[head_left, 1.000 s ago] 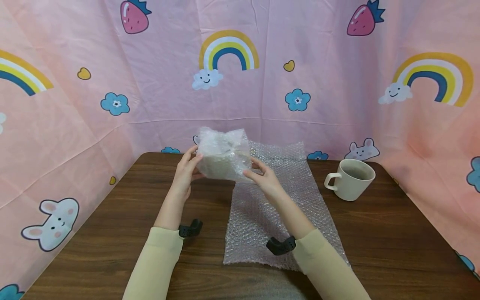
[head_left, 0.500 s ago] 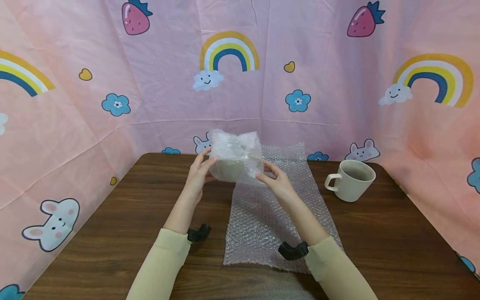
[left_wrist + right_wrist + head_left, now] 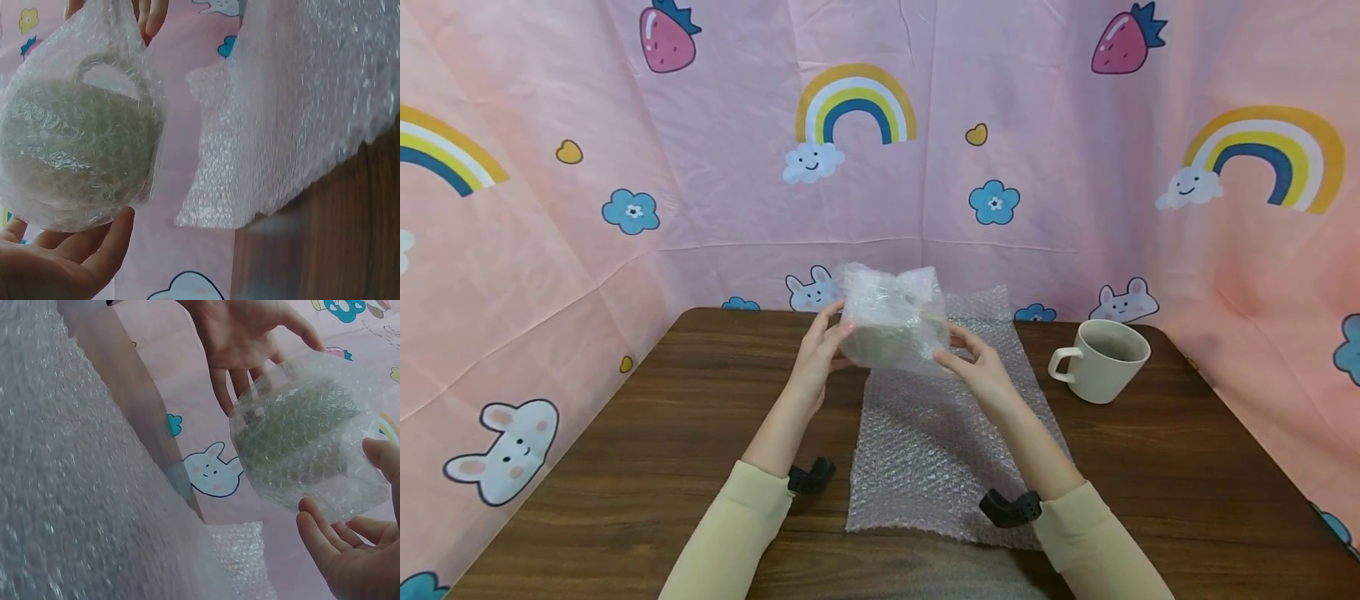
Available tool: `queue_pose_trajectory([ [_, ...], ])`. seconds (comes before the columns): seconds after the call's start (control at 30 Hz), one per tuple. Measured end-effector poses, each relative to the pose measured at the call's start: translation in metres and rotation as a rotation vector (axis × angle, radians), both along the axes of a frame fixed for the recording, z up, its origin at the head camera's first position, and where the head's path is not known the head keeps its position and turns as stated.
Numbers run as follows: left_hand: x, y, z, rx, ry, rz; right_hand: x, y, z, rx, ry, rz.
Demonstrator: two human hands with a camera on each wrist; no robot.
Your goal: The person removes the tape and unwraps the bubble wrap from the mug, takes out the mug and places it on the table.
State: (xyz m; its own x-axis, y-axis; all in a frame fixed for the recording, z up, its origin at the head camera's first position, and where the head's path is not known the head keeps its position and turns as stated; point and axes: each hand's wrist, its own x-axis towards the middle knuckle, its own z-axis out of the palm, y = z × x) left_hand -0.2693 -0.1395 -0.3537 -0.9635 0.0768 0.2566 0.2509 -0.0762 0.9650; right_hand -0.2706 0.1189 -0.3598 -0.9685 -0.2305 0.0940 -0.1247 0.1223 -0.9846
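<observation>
Both hands hold up a mug wrapped in bubble wrap point(image 3: 892, 321), raised above the far part of the table. Through the film in the left wrist view, a greenish body and a loop handle show on the wrapped mug point(image 3: 75, 137). My left hand point(image 3: 818, 354) grips its left side, thumb in front and fingers behind and below. On the other side my right hand point(image 3: 981, 371) pinches the wrap between thumb and fingers. Beneath lies a flat sheet of bubble wrap point(image 3: 925, 458), partly hidden by the right forearm.
An unwrapped off-white mug point(image 3: 1101, 367) stands at the right of the dark wooden table point(image 3: 647, 442), its handle to the left. A pink patterned cloth point(image 3: 880, 200) hangs behind and at both sides. Black cameras sit on both wrists.
Both hands have carried the wrapped mug to the right and slightly lower, over the bubble wrap sheet. Their hold looks the same. The unwrapped mug and the sheet have stayed put.
</observation>
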Motion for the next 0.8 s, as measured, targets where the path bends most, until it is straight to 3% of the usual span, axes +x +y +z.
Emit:
queue_pose_trajectory([
  [0.47,0.002,0.028,0.001,-0.014,-0.028,-0.060,0.003,0.033,0.002,0.067,-0.009,-0.014],
  [0.8,-0.007,0.054,-0.010,-0.048,-0.058,-0.114,0.008,0.060,-0.003,0.163,0.018,-0.061],
])
